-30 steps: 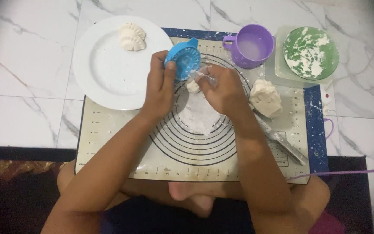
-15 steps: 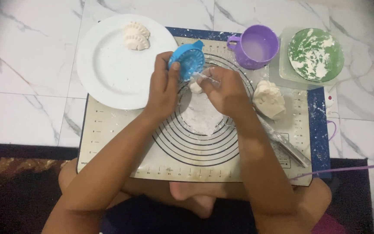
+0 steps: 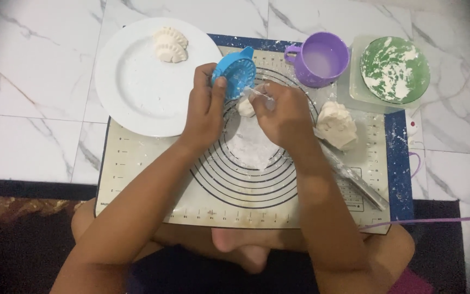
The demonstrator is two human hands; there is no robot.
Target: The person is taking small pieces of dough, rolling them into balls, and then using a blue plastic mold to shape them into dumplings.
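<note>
One white plate sits at the left, half on the marble floor and half on the baking mat; it carries two pleated dumplings near its far rim, touching each other. Just right of the plate, the person's left hand closes its fingers around the one blue dumpling press, thumb laid on its ridged face, holding it tilted above the mat's printed rings. Beside it the right hand pinches a thin, clear scrap between fingertips, the other fingers curled in; what the scrap is cannot be told. One small lump of dough lies on the mat between the two hands, below the press. One floured patch marks the ring centre. Further right come one purple cup, one larger dough ball, one rolling pin lying slantwise, and one green bowl dusted with flour.
</note>
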